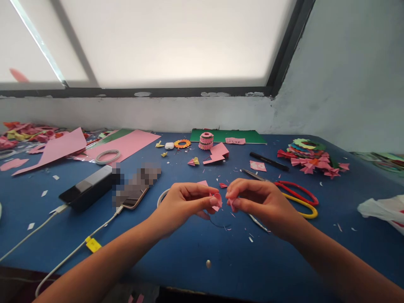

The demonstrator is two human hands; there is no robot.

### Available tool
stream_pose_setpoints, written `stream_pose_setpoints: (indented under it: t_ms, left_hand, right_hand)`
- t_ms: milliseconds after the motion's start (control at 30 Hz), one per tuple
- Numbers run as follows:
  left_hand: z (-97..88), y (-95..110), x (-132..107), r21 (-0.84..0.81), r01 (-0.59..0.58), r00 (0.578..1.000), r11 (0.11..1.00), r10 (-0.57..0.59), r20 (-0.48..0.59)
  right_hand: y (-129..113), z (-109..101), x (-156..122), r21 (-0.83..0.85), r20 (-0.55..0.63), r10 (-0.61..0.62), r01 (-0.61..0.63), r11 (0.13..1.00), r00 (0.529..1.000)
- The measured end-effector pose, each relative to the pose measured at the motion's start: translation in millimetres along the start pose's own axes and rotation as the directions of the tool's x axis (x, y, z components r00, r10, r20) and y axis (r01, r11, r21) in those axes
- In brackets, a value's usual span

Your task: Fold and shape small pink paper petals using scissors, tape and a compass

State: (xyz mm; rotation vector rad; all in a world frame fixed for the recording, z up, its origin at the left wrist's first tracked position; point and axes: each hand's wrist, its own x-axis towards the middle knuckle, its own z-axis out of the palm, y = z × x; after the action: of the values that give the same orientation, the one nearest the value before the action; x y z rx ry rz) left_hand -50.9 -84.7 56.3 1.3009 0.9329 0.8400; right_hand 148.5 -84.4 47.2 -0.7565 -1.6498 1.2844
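Observation:
Above the middle of the blue table, my left hand (189, 202) pinches a small curled piece of pink paper (217, 201) between thumb and fingers. Just to its right, my right hand (255, 202) is closed on another small folded bit of pink paper (232, 204). A narrow gap separates the two pieces. Scissors with red and yellow handles (311, 197) lie partly behind my right hand. A tape roll (161, 196) is partly covered by my left hand. Below the hands, a small shiny bead-like object (208, 264) rests on the table.
A phone (137, 198) and a black power bank (88, 189) with white cables lie at left. Pink sheets (129, 145) and a tape roll (107, 157) lie behind them. Stacked pink paper rings (206, 141), a black pen (269, 161) and a paper flower pile (312, 158) stand farther back.

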Motion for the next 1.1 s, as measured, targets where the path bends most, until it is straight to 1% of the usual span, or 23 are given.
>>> stream_pose_setpoints:
  t_ms: [100,200,367,533,667,900,1100]
  left_hand:
    - [1.5,0,-1,-0.009,-0.028,0.999,1.0,0.028,0.024]
    - [2.8,-1,-3,-0.018,-0.046,0.999,0.999,0.046,0.021]
    - [5.0,-1,-5,-0.048,-0.052,0.998,0.998,0.051,-0.027]
    - [6.3,-1,-5,-0.11,-0.058,0.998,0.992,0.059,0.008]
    - [5.5,-1,-5,-0.089,-0.065,0.997,0.994,0.067,0.025]
    - [5.9,0,-6,-0.013,-0.135,0.99,0.991,0.135,0.04]
    - [8.8,0,-7,0.013,-0.172,0.984,0.985,0.172,0.049]
  right_hand:
    - [0,7,-4,0.05,0.026,0.007,-0.008,0.999,1.0]
    - [2,12,-6,0.084,0.011,0.028,-0.029,0.996,1.0]
    - [5,15,-7,0.125,-0.007,-0.059,0.06,0.99,0.998]
    - [6,16,-9,0.158,-0.031,-0.114,0.117,0.98,0.993]
    - [4,15,-9,0.131,-0.044,-0.112,0.116,0.985,0.993]
    - [3,12,-9,0.02,-0.037,-0.105,0.106,0.994,0.994]
    - [6,15,-12,-0.001,-0.059,-0.12,0.12,0.993,0.991]
